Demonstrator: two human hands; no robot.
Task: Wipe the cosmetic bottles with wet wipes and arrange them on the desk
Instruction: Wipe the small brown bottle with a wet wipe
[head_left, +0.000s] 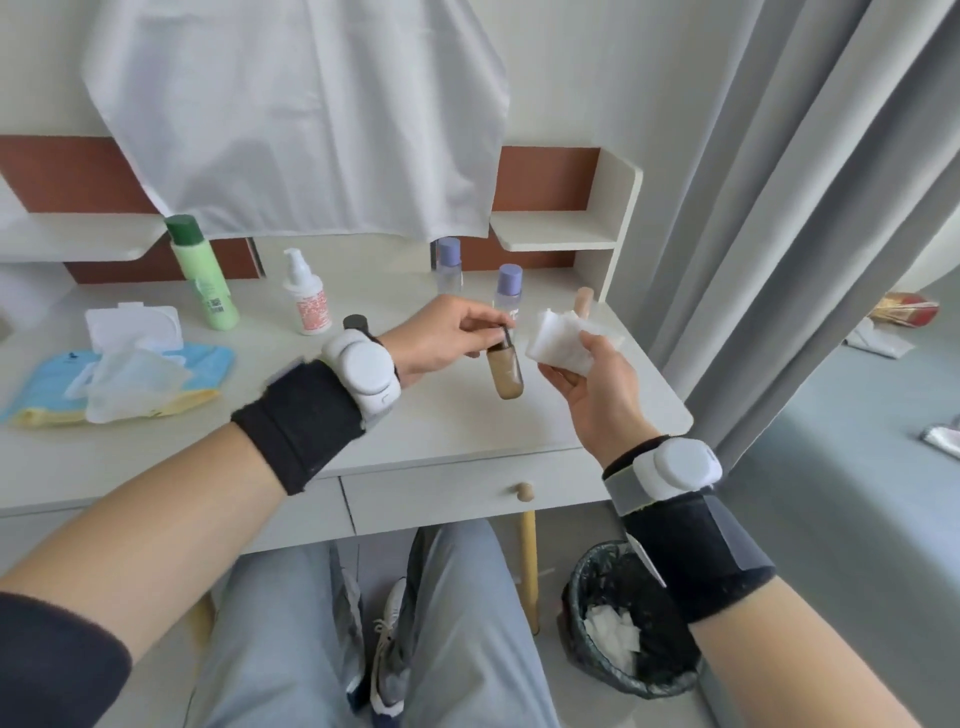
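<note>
Fingers of the left hand are pinching a tan bottle by its neck; the right hand is gripping a wipe, likely next rubbing the bottle's side.

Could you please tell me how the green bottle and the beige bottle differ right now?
The green bottle stands on the desk; the beige bottle is held above it, hanging by its neck from the left hand. The green bottle is the taller. The green bottle's cap is green; the beige bottle's top looks dark. The wipe in the right hand touches neither.
</note>
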